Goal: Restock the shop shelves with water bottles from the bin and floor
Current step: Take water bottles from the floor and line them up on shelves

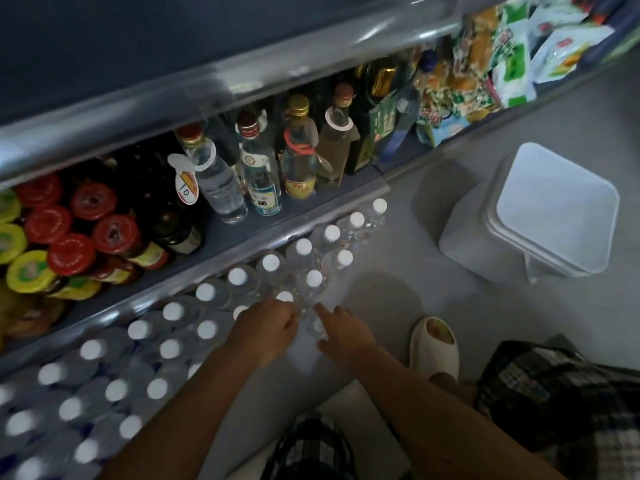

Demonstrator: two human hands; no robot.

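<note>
Water bottles [162,358], white-capped, standing upright in dense rows on the bottom shelf [214,261], running from far left of the hands up to ahead of them. Left hand [266,332] reaching in with fingers curled at the front of the row, among the caps; grip itself hidden, cannot tell whether holding one. Right hand [343,336] just beside it, wrapping around a clear bottle [316,328] sitting between both hands, index finger pointing forward past the cap. Hands close together, not touching. Glass bottles [263,168] and red-lidded jars [83,233] sitting on the next shelf up, ahead and left of the hands. Snack packets [485,57] lying far ahead to the right. White bin [550,209] standing on the floor [398,292] ahead-right of the right hand, well apart. Cream slipper [434,348] near the right wrist.
</note>
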